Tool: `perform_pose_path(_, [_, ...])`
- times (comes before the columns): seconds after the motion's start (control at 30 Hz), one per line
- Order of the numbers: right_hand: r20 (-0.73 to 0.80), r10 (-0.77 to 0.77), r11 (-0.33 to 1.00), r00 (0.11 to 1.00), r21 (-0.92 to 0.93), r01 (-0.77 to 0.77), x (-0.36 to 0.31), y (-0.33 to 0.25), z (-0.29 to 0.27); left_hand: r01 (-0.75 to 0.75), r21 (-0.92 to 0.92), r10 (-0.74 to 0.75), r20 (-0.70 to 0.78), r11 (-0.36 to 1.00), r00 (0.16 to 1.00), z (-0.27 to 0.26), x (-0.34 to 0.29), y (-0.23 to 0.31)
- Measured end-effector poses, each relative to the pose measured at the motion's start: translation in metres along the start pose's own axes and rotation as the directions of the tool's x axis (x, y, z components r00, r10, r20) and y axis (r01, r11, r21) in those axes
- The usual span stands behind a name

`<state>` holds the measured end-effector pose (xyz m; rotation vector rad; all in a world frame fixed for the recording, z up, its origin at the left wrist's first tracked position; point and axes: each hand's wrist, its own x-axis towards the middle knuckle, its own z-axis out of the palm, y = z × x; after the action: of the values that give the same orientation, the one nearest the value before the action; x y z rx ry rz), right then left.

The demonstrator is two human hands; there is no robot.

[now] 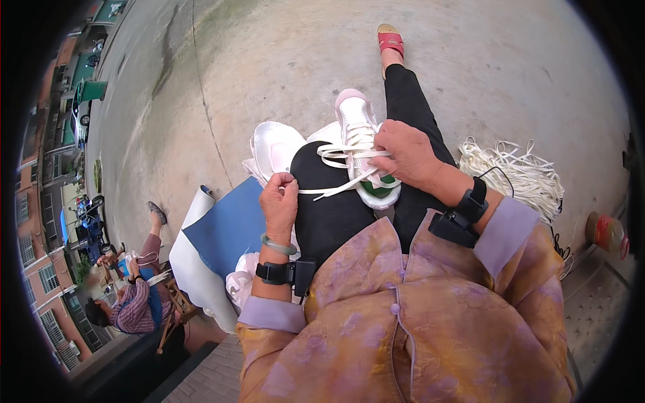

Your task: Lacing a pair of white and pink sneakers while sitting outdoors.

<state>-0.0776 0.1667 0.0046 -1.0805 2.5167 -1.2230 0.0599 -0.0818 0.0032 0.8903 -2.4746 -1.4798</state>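
A white sneaker with a pink toe point(352, 107) lies across my lap, its toe pointing away from me and green showing inside its heel end. White lace point(359, 136) crosses its upper in rows, with loose loops at the left side. My left hand point(279, 199) is left of the shoe, fingers pinched on the shoelace, which runs taut toward the shoe. My right hand point(408, 156) rests over the right side of the shoe, its thumb and fingers closed at the laces. What exactly lies between the right fingers is partly hidden.
More white shoe pieces point(274, 144) lie left of my knee. A heap of white laces point(514, 174) is at the right, near a plastic bottle point(605, 233). Blue-and-white sheeting point(225, 232) lies at the left. Another person point(138, 305) sits farther left.
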Motion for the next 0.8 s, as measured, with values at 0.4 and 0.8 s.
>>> perform_pose_path(0.4, [0.096, 0.039, 0.987, 0.995, 0.150, -0.053, -0.003, 0.017, -0.007, -0.101, 0.093, 0.106, -0.045, 0.991, 0.993, 0.002, -0.001, -0.002])
perform_pose_path(0.8, [0.190, 0.241, 0.840, 0.952, 0.450, -0.303, -0.016, 0.043, -0.012, -0.125, -0.014, 0.125, -0.024, 0.992, 0.992, 0.005, 0.003, -0.008])
